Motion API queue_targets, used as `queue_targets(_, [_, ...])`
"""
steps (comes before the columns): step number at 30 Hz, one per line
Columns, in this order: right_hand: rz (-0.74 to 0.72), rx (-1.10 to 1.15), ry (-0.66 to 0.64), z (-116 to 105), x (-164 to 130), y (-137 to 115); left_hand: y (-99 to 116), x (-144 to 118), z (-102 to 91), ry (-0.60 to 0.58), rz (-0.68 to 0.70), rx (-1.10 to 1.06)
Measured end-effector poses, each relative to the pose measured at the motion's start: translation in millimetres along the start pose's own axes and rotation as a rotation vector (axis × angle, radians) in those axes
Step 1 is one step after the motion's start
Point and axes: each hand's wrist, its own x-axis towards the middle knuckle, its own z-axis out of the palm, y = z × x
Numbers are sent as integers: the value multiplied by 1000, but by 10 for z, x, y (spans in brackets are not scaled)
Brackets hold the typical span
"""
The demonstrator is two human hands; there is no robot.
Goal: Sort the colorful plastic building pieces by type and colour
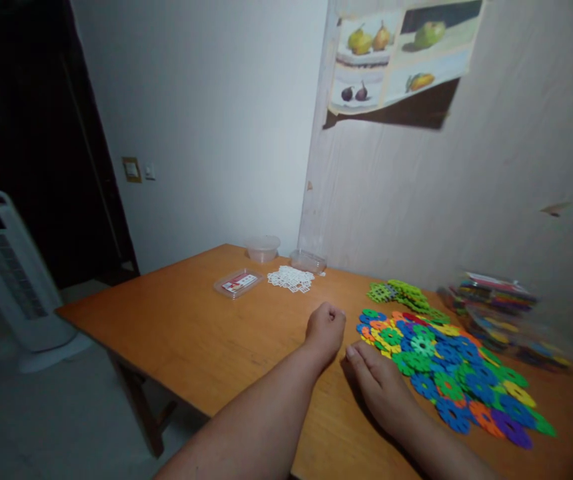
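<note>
On the orange wooden table (191, 333), against the wall, a wide spread of coloured plastic discs (446, 373) lies flat — blue, green, orange, yellow, purple. Just left of that spread rests the right hand (384, 390), palm down, fingers together and extended; the nearest discs lie just beside its fingertips (354, 352), contact uncertain. Left hand (325, 328) rests beside it, curled into a loose fist — nothing visibly held. Farther back lies a small white lattice piece (290, 278).
</note>
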Motion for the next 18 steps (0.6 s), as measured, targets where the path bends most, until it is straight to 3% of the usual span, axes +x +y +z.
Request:
queue_targets(8, [-28,-28,-45,2,27,66,5,-7,-24,-56,-82,-80])
queue_targets(18, [-40,-48,-26,-26,45,17,-14,14,-27,-28,-82,-163])
